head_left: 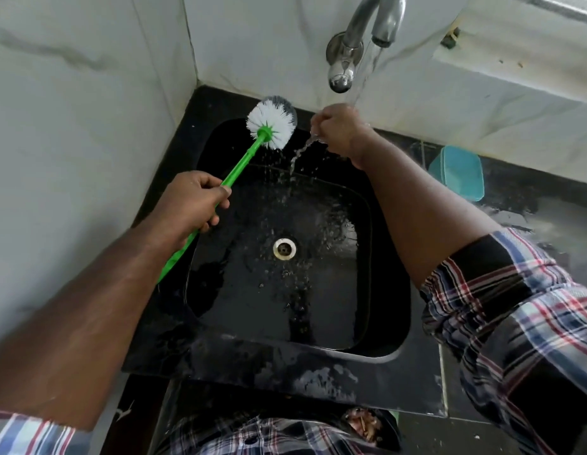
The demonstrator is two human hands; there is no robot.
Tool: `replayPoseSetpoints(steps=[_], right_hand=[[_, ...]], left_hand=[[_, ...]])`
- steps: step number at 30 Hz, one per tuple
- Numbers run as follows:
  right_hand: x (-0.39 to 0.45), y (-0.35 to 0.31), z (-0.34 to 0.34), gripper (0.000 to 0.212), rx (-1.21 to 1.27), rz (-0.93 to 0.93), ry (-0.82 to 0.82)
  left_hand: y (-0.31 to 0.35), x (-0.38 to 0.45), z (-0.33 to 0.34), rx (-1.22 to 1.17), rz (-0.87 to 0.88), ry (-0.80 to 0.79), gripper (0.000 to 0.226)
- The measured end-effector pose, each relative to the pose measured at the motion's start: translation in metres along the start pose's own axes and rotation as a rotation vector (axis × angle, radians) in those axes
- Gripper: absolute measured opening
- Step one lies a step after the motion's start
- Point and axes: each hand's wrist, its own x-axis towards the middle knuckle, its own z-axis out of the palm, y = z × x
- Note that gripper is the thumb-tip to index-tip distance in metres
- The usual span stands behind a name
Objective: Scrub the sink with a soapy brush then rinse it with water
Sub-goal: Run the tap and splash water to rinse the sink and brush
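A black square sink (388, 290) with a white drain (284, 248) lies below me, its basin wet. My left hand (190, 201) grips the green handle of a brush (241, 160), whose white bristle head (271, 122) hovers over the sink's back left corner. My right hand (339, 129) is held under the steel tap (382, 24), fingers curled. Water runs from the spout onto that hand and spills off it into the basin.
White marble-look tiled walls stand at the left and back. A turquoise plastic container (457, 172) sits on the dark counter to the right of the sink. A small bin with scraps (367, 425) is below the sink's front edge.
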Motion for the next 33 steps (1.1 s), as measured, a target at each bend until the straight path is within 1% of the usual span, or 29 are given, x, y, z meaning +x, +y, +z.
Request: replayPoseSetpoints(steps=[2, 3, 5, 7, 9, 11, 12, 17, 18, 19, 20, 21, 22, 23, 24, 25, 26, 27, 28, 30, 33], right_hand=[[0.001, 0.002, -0.002, 0.017, 0.479, 0.142, 0.049], [-0.002, 0.001, -0.002, 0.015, 0.680, 0.206, 0.054], [-0.008, 0.001, -0.002, 0.017, 1.031, 0.328, 0.030], [-0.017, 0.000, 0.003, 0.021, 1.370, 0.410, 0.027], [-0.022, 0.005, 0.011, 0.026, 1.630, 0.474, 0.061], [-0.026, 0.015, 0.017, 0.027, 1.807, 0.537, 0.105], [-0.028, 0.022, 0.022, 0.027, 1.839, 0.563, 0.128], [-0.035, 0.028, 0.038, 0.025, 1.811, 0.696, 0.298], [-0.039, 0.031, 0.041, 0.023, 1.835, 0.690, 0.322], [-0.049, 0.033, 0.042, 0.020, 1.784, 0.660, 0.328], [-0.062, 0.037, 0.042, 0.025, 1.777, 0.607, 0.285], [-0.076, 0.034, 0.036, 0.040, 1.802, 0.517, 0.098], [-0.080, 0.040, 0.033, 0.052, 1.771, 0.483, 0.135], [-0.075, 0.038, 0.026, 0.050, 1.787, 0.463, 0.196], [-0.060, 0.035, 0.017, 0.036, 1.897, 0.439, 0.172], [-0.041, 0.043, 0.005, 0.025, 1.858, 0.418, 0.235], [-0.021, 0.049, -0.006, 0.025, 1.823, 0.472, 0.285], [-0.013, 0.054, -0.013, 0.040, 1.758, 0.547, 0.332], [-0.013, 0.056, -0.014, 0.050, 1.620, 0.611, 0.386], [-0.019, 0.071, -0.003, 0.055, 1.511, 0.598, 0.339], [-0.027, 0.073, 0.007, 0.043, 1.403, 0.617, 0.276]], left_hand=[[0.002, 0.002, 0.000, -0.016, 0.006, -0.011, 0.007], [0.002, 0.003, -0.001, -0.021, 0.009, -0.014, 0.007], [0.003, 0.006, -0.002, -0.027, 0.018, -0.008, 0.007], [0.003, 0.010, -0.004, -0.044, 0.022, 0.009, 0.007], [0.003, 0.013, -0.007, -0.055, 0.022, 0.029, 0.007], [0.004, 0.014, -0.009, -0.054, 0.017, 0.048, 0.007], [0.004, 0.015, -0.010, -0.052, 0.014, 0.056, 0.008], [0.000, 0.015, -0.010, -0.042, -0.005, 0.041, 0.009], [-0.001, 0.014, -0.008, -0.039, -0.006, 0.034, 0.010], [-0.002, 0.014, -0.006, -0.033, -0.008, 0.030, 0.010], [-0.002, 0.013, -0.004, -0.025, -0.009, 0.022, 0.009], [-0.002, 0.012, -0.002, -0.020, -0.010, 0.011, 0.009], [-0.003, 0.011, -0.001, -0.020, -0.012, -0.001, 0.009], [-0.003, 0.010, 0.001, -0.021, -0.013, -0.008, 0.008], [-0.003, 0.010, 0.002, -0.020, -0.011, -0.012, 0.008], [-0.003, 0.009, 0.002, -0.015, -0.009, -0.015, 0.008], [-0.003, 0.009, 0.003, -0.013, -0.008, -0.017, 0.007], [-0.004, 0.008, 0.004, -0.013, -0.009, -0.019, 0.007], [-0.004, 0.008, 0.004, -0.013, -0.009, -0.022, 0.007], [-0.004, 0.008, 0.006, -0.007, -0.009, -0.029, 0.008], [-0.002, 0.008, 0.008, -0.008, -0.011, -0.031, 0.009]])
